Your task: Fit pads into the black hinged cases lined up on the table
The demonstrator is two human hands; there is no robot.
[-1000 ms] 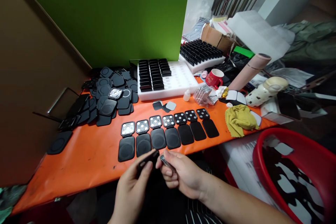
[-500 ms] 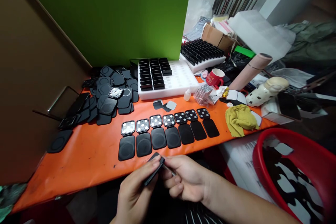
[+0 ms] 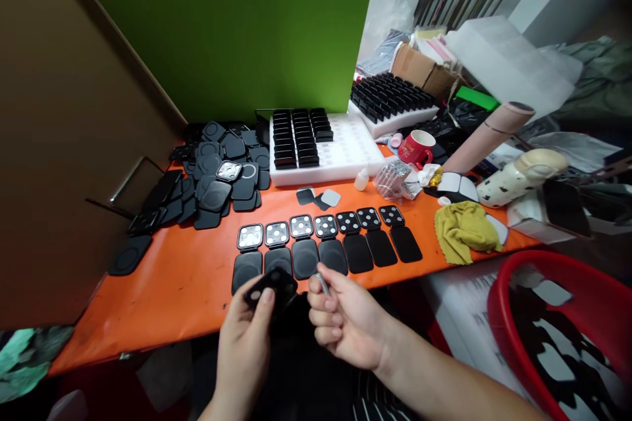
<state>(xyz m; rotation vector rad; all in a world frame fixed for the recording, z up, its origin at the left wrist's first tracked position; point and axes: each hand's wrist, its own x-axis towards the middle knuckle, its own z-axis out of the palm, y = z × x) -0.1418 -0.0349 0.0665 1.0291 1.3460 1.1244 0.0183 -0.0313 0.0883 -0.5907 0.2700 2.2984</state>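
Observation:
My left hand (image 3: 244,342) is closed on a black square plate with round holes (image 3: 271,284), held just in front of the orange table's near edge. My right hand (image 3: 345,319) is closed too, pinching a small stack of silver metal discs (image 3: 322,283) between thumb and forefinger, a little right of the plate. Just beyond both hands lies a row of several opened black hinged cases (image 3: 326,243) on the orange table (image 3: 168,289); those on the left have silver inserts, those on the right black ones with white dots.
A heap of black square pads (image 3: 212,177) sits at the back left. A white foam tray (image 3: 340,151) holds rows of black parts. Right of it stand a red mug (image 3: 417,147), a yellow cloth (image 3: 464,229) and clutter. A red basin (image 3: 567,329) is at the lower right.
The left hand has turned the black plate from edge-on to face-up. The right hand has drawn slightly away from it with the discs. The view has shifted a little to the left.

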